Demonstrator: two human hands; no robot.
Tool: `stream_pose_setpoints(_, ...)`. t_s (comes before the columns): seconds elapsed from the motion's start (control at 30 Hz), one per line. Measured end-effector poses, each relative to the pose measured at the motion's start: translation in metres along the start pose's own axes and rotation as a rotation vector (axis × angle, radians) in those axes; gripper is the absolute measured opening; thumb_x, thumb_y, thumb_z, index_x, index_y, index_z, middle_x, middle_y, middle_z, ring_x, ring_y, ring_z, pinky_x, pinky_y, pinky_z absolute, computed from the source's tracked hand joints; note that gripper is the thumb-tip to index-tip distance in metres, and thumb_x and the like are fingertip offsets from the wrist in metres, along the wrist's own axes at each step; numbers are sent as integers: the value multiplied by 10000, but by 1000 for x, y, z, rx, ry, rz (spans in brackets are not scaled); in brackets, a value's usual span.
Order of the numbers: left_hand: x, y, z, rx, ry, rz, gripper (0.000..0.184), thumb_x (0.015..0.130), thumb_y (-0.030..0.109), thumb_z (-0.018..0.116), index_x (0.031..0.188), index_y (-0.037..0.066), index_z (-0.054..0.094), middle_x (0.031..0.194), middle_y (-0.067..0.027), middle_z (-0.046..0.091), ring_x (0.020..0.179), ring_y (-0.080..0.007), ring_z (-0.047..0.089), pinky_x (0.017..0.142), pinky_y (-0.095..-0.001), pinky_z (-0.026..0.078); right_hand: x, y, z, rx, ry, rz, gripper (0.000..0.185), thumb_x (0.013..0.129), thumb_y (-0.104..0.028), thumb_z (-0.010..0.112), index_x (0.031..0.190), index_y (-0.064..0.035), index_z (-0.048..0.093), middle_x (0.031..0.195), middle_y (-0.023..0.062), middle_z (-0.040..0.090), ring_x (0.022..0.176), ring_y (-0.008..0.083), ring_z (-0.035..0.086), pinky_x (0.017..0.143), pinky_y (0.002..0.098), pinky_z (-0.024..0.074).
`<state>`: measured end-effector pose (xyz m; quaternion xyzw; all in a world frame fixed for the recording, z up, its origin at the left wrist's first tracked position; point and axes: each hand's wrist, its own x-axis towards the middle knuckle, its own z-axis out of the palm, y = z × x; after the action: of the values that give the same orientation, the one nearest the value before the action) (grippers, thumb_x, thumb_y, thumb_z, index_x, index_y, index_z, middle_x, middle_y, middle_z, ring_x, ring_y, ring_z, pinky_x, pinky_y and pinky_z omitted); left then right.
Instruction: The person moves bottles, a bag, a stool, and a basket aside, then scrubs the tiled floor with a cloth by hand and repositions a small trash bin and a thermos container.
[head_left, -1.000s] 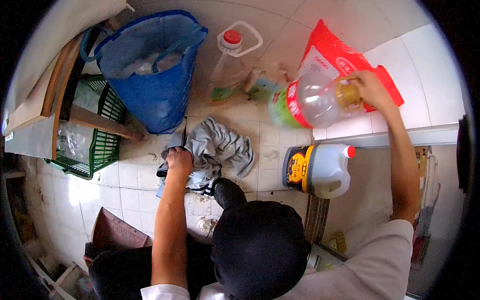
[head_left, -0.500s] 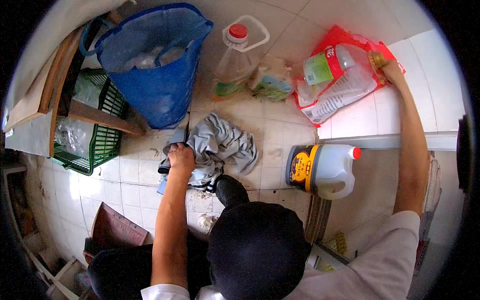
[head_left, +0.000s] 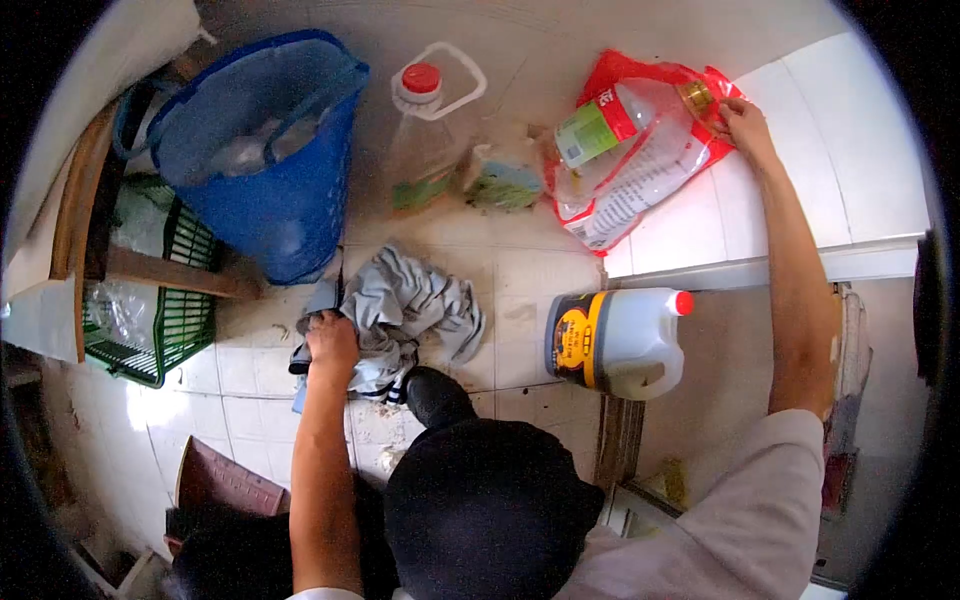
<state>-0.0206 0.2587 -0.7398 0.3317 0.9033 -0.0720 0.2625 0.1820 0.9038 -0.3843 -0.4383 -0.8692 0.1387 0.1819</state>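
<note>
My left hand (head_left: 332, 340) is closed at the left edge of a crumpled grey cloth (head_left: 408, 300) with dark striped trim on the tiled floor. Dark pieces show on both sides of its fingers; whether they belong to the cloth I cannot tell. At the upper right, my right hand (head_left: 745, 128) pinches the edge of a red and clear plastic bag (head_left: 655, 185). Inside the bag lies a clear bottle (head_left: 600, 130) with a green and red label. Its gold cap (head_left: 697, 97) sits just left of my fingers.
A blue bag (head_left: 265, 200) stands at the upper left, beside a green basket (head_left: 185, 330) under a wooden shelf (head_left: 75, 190). Against the wall is a red-capped clear jug (head_left: 425, 150). A yellow-labelled jug (head_left: 625, 340) lies near the door track; a brown dustpan (head_left: 225, 480) is lower left.
My right hand has shifted from the bottle's gold cap to the bag's edge. The view has turned a little, so everything sits further left. My left hand stays at the cloth.
</note>
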Motion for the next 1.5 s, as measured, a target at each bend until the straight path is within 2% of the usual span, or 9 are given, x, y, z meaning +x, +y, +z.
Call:
stream_pose_setpoints(0.1,7,-2,10,29,-21,-11,282,873,163,623,1105,31,714,1335,-187,541,1224,-380,526,958,-460,510,-32,7,-1,-258,240,-318,389,986,-338,598,1185,-11,667,1093,213,714,1044,351,685,934,412,518)
stream_pose_setpoints(0.23,4,1,3,29,-4,-21,300,873,164,624,1125,24,706,1324,-187,546,1223,-376,523,949,-461,514,-152,-62,32,-408,454,-422,487,961,-464,631,1108,0,640,1001,197,684,902,344,672,805,431,524)
stream_pose_setpoints(0.37,1,-1,3,25,-5,-9,319,876,167,626,1152,21,697,1344,-183,537,1237,-374,516,961,-462,509,-178,-69,84,209,-340,383,927,779,-642,775,1365,29,522,1277,216,624,1108,319,646,857,471,567)
stream_pose_setpoints(0.47,-2,-1,-1,33,-3,-3,319,867,167,636,1141,12,693,1352,-180,534,1230,-368,522,952,-449,516,-140,-49,136,684,-434,561,1114,741,-683,787,1487,20,351,1405,251,512,1157,397,612,911,478,555)
stream_pose_setpoints(0.67,-6,0,2,-2,51,-14,284,848,137,640,1099,15,693,1311,-176,539,1195,-372,530,940,-455,517,-129,-86,189,816,-201,506,1186,713,-718,783,1508,31,323,1495,295,386,1312,443,479,1034,563,466)
stream_pose_setpoints(0.87,-7,0,8,19,128,-3,274,843,134,642,1086,22,697,1301,-188,548,1218,-391,514,942,-466,513,-136,-85,189,706,-264,538,1232,730,-729,755,1562,10,226,1593,250,279,1444,442,310,1098,606,395)
stream_pose_setpoints(1.1,-7,-1,0,-17,27,-33,310,825,143,659,1106,18,703,1325,-180,548,1221,-379,518,944,-466,515,-134,-63,167,754,-313,535,1238,709,-721,782,1557,7,251,1573,323,227,1453,508,230,1078,602,395)
stream_pose_setpoints(1.4,-4,-1,0,-13,-8,-27,339,856,145,643,1167,20,690,1367,-173,526,1271,-371,499,948,-459,519,-143,-44,137,832,-199,540,1255,674,-725,805,1562,-26,261,1602,241,230,1440,477,247,1100,601,353)
stream_pose_setpoints(1.5,-1,-1,5,-13,2,-48,343,855,149,648,1169,18,689,1370,-168,524,1268,-367,499,947,-455,524,-145,-44,138,866,-104,549,1125,725,-738,756,1522,-61,342,1551,236,290,1359,408,361,1121,564,311)
